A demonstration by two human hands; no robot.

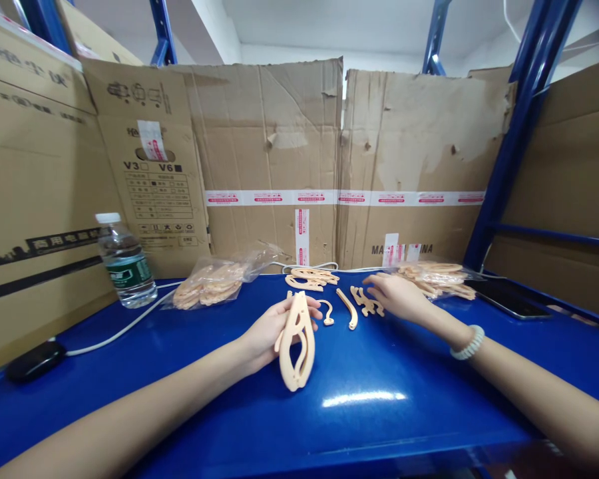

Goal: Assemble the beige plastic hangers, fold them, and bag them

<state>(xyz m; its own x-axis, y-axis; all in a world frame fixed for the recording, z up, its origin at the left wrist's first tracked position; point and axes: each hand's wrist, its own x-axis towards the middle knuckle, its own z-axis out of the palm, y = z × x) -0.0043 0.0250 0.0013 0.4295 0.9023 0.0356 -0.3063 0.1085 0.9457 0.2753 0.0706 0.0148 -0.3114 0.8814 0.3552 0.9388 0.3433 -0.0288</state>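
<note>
My left hand (274,329) is closed around a beige plastic folding hanger body (285,372), held tilted above the blue table with its narrow end up. Just right of it lies a beige hanger hook (329,314). A curved beige hanger arm (348,309) rests beside the hook. Several small beige connector pieces (367,303) sit in a cluster by the fingertips of my right hand (392,293). That hand hovers palm down, its fingers bent but apart, and nothing shows between them. Behind the left hand, more beige hanger parts (309,277) lie in a pile.
Clear bags of beige parts lie at left (209,283) and right (436,278). A water bottle (127,266), a black mouse-like object (34,361) and a white cable (114,330) are on the left. A dark phone (504,298) lies right. Cardboard (269,153) walls the back.
</note>
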